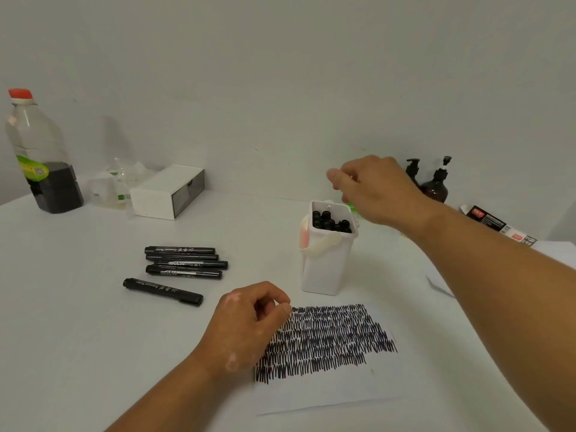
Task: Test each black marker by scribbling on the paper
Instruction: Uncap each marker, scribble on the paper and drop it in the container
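Observation:
A white sheet of paper [330, 391] lies in front of me, its upper part covered with dense black scribbles. My left hand [246, 325] rests on the paper's left edge, fingers curled, holding nothing. A white tub [324, 266] behind the paper stands full of black markers [332, 222], caps up. My right hand [374, 188] hovers just above and behind the tub's opening, fingers loosely bent, with no marker in it. Several capped black markers [184, 263] lie side by side on the table to the left of the tub.
A plastic bottle [40, 157] with a red cap and dark liquid stands far left. A white box [168, 191] sits near the wall. Two dark pump bottles [436, 185] and a marker carton [498, 222] lie at the right. Loose paper [442, 282] shows under my right forearm.

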A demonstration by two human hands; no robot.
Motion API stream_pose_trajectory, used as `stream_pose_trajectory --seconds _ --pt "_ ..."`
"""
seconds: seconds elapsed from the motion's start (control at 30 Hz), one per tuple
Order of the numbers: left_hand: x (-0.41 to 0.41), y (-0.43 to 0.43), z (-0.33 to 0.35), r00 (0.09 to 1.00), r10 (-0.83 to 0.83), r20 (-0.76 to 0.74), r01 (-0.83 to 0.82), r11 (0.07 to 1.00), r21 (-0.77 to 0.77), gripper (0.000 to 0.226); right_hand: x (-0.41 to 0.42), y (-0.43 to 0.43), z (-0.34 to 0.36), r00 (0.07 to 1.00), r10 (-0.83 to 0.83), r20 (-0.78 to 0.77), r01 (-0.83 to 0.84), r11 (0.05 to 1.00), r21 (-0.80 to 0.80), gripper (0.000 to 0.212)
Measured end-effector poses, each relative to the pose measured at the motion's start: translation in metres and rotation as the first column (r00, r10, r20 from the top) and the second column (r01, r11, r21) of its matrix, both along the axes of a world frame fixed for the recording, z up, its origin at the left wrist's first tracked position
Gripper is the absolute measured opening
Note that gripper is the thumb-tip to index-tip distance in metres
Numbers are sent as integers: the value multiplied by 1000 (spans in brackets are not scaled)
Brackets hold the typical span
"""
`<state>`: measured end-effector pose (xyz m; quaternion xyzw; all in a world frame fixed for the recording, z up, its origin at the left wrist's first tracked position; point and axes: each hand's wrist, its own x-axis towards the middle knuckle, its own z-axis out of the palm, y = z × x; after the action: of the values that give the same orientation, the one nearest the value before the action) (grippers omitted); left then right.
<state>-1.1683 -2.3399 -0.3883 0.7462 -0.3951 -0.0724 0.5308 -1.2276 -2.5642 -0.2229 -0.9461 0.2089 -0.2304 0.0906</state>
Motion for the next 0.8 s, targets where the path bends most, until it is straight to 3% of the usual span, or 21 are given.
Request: stream_pose_trajectory --seconds 0.17,0.33,0.53,0.8 --pt "0 1 0 1000 14 19 -15 1000 15 13 -59 13 -33 980 38 194 -62 991 122 21" --pt "-1 2 -1 999 41 36 -41 999 17 14 -104 18 -97 996 84 39 -93 923 372 11" --pt "-3 6 -1 990 66 128 -72 996 48 19 -118 22 -153 995 69 71 -97 836 539 8" --pt "19 18 8 934 174 311 -219 969 115 20 -125 16 -167 987 116 110 -158 810 564 5"
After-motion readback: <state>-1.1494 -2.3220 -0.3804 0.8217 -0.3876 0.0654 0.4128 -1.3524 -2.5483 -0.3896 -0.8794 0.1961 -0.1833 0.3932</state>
